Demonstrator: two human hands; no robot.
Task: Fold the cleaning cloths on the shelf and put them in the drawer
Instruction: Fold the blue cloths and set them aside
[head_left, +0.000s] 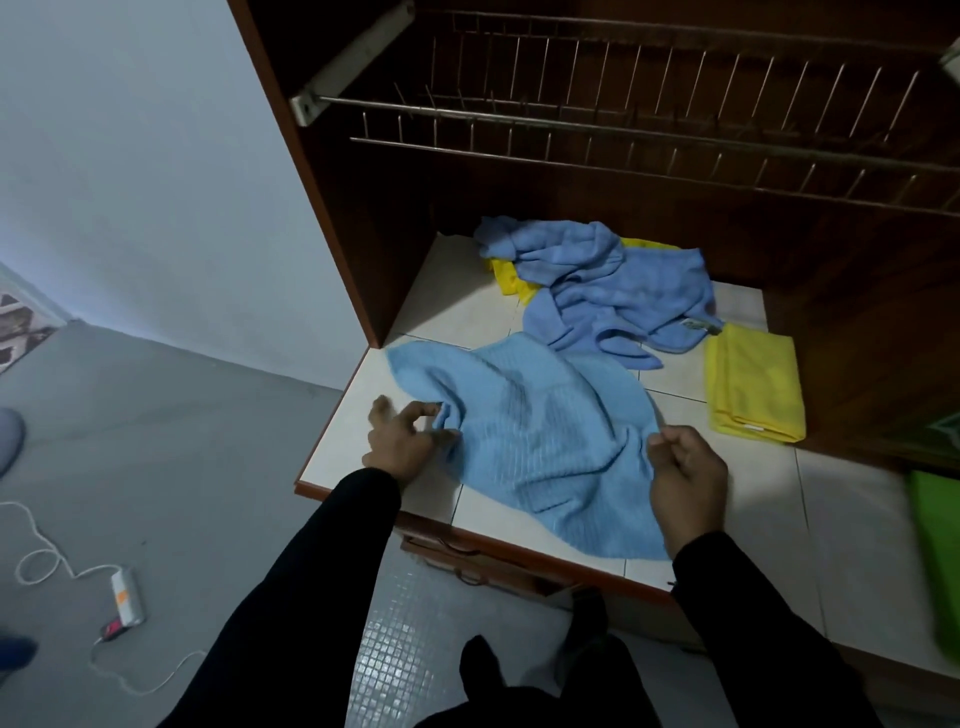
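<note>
My left hand (402, 439) and right hand (684, 470) each pinch an edge of the light blue cloth (540, 441), soft, limp, light; best held at corners.

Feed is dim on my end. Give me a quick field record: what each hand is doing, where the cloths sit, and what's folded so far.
left hand: pinches left edge of light blue cloth
right hand: grips the same cloth's right edge
light blue cloth: spread on tiled shelf, unfolded
folded: yellow cloth, right side of shelf
unfolded pile: darker blue cloth crumpled over another yellow cloth, at back
drawer: below shelf edge, contents not visible
</note>
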